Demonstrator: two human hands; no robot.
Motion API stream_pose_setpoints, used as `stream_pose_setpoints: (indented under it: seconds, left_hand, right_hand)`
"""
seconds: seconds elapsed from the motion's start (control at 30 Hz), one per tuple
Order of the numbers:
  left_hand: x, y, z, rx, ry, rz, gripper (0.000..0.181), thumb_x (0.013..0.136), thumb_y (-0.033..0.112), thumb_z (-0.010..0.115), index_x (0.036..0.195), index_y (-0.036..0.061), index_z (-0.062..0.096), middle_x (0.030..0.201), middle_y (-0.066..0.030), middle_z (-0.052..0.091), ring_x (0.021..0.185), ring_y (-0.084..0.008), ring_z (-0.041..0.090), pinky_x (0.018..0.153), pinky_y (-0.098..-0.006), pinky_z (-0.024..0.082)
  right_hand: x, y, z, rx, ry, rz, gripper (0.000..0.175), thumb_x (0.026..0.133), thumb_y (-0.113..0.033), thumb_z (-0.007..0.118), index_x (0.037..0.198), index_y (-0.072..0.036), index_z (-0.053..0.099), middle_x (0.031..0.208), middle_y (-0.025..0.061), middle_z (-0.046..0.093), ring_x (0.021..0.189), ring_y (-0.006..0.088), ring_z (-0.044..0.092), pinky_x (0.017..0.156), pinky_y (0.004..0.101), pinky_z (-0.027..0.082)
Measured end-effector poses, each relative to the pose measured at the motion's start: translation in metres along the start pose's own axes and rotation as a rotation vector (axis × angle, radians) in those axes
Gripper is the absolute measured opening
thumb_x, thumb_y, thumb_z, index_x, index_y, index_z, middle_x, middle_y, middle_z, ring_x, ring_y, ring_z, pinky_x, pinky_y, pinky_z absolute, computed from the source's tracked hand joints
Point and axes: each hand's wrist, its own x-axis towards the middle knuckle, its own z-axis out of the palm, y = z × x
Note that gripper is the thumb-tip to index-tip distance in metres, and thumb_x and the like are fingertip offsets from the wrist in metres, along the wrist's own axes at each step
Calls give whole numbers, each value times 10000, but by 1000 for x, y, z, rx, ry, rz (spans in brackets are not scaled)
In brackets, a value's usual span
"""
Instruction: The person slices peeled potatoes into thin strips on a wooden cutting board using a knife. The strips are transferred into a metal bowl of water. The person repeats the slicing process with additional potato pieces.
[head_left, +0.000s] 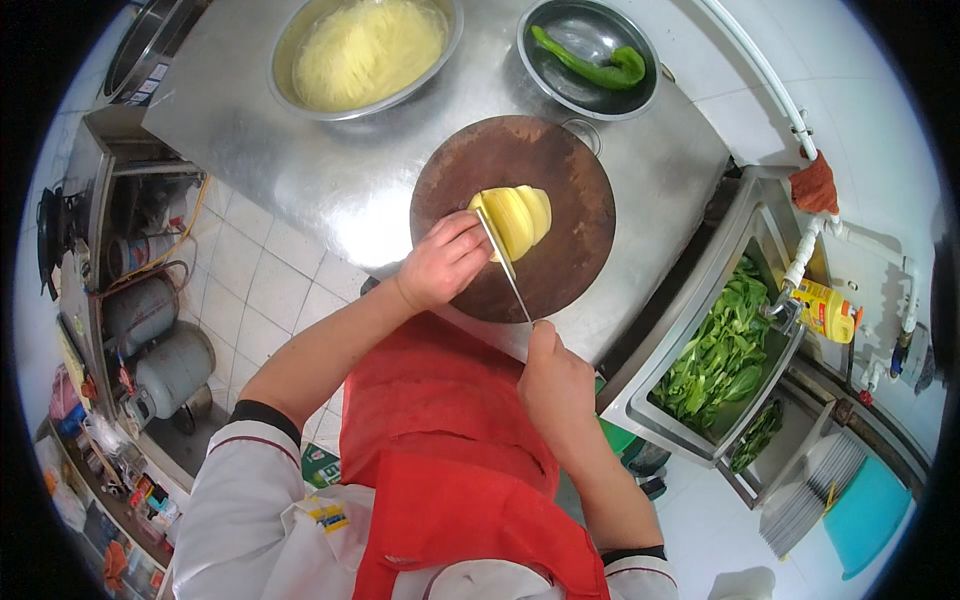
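Note:
On a round wooden chopping board (577, 247) lie thin, overlapping slices of a peeled yellow vegetable, probably potato (517, 216). My right hand (556, 375) grips the handle of a knife (504, 262), whose blade runs up and left along the slices' left side. My left hand (446, 259) presses with bent fingers on the pale piece at the left of the blade, mostly hidden under the fingers. Behind the board, a metal bowl (450, 64) holds yellow shreds in liquid (367, 56), and a smaller metal bowl (525, 64) holds a green pepper (592, 67).
The stainless steel table (247, 142) carries the board and bowls. At the right, a metal sink (637, 412) holds leafy greens (716, 360), beside a tap (784, 311) and a yellow bottle (825, 311). Gas cylinders (176, 367) stand low at the left.

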Motion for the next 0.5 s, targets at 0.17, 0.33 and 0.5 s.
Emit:
stream_pose_setpoints:
  seconds: [0.17,0.33,0.5]
  left_hand:
    - [-1,0,3,-14,-3,-23,256,843,103,727,1075,-4,719,1207,-136,675,1179,-346,630,1021,-486,544]
    - [-2,1,3,-15,23,-16,249,836,94,735,1064,-4,719,1211,-137,678,1177,-343,631,1022,-487,544]
    - [-2,1,1,-2,22,6,233,830,91,736,1042,-6,722,1197,-140,682,1170,-349,634,1011,-483,554]
  right_hand:
    - [33,-2,15,53,-49,28,327,849,18,623,1116,-22,438,924,241,698,800,474,715,700,560,575]
    - [33,0,13,34,-44,34,319,846,19,627,1097,-26,434,918,242,694,772,480,709,675,564,572]
    - [2,-1,1,27,-5,-17,184,921,-11,591,1038,-37,451,891,199,677,730,438,719,636,527,590]
